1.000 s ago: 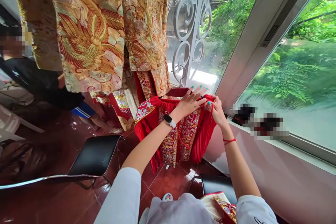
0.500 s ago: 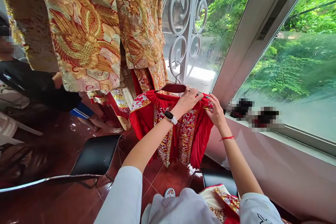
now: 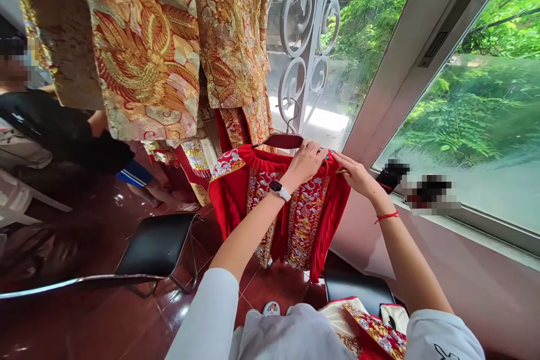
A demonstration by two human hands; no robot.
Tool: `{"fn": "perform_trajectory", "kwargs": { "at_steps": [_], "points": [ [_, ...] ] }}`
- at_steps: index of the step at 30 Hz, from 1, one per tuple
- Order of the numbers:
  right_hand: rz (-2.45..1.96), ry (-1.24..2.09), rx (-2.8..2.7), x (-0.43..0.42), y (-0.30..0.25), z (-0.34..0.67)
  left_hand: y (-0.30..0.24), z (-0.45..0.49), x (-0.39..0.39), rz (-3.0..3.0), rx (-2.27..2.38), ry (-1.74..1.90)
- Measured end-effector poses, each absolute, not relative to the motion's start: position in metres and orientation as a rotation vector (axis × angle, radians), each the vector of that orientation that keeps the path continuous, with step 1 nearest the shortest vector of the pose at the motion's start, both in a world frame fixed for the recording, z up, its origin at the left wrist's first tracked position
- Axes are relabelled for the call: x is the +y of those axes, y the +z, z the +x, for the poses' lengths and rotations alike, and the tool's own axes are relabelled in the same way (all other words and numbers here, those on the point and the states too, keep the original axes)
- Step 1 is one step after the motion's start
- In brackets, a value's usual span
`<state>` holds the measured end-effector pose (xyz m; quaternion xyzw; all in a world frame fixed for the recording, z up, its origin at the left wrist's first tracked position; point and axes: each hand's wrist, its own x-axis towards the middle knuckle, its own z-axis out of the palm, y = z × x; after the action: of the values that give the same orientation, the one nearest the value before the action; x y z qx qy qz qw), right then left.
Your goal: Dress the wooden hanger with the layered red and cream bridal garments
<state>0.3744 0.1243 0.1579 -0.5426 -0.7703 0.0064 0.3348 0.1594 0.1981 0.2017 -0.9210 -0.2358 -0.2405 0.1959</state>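
A red embroidered skirt (image 3: 295, 208) hangs from a dark red hanger (image 3: 282, 139) held up in front of me. My left hand (image 3: 307, 162), with a smartwatch on the wrist, is closed over the skirt's waistband near the hanger's right side. My right hand (image 3: 354, 174), a red string on its wrist, pinches the waistband's right end at the hanger clip. The fingertips of both hands are partly hidden in the cloth.
Gold and red embroidered garments (image 3: 147, 50) hang at upper left. A black chair (image 3: 156, 244) stands left on the red tiled floor, and another black seat (image 3: 358, 289) is below the skirt. A window ledge (image 3: 464, 236) runs on the right. A person in black (image 3: 63, 129) sits at left.
The skirt and hanger have shifted slightly as my hands work along the waistband. My right hand has moved a little right and lower on the waistband's end.
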Motion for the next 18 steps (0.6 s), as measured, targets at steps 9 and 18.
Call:
{"fn": "perform_trajectory", "kwargs": {
  "at_steps": [9, 18],
  "points": [
    [-1.466, -0.177, -1.818, 0.119, 0.151, 0.36, 0.202, 0.162, 0.195, -2.59, -0.655, -0.678],
    [-1.299, -0.217, -1.699, 0.15, 0.174, 0.363, 0.208, 0.169, 0.194, -2.624, -0.663, -0.686]
  ]
}}
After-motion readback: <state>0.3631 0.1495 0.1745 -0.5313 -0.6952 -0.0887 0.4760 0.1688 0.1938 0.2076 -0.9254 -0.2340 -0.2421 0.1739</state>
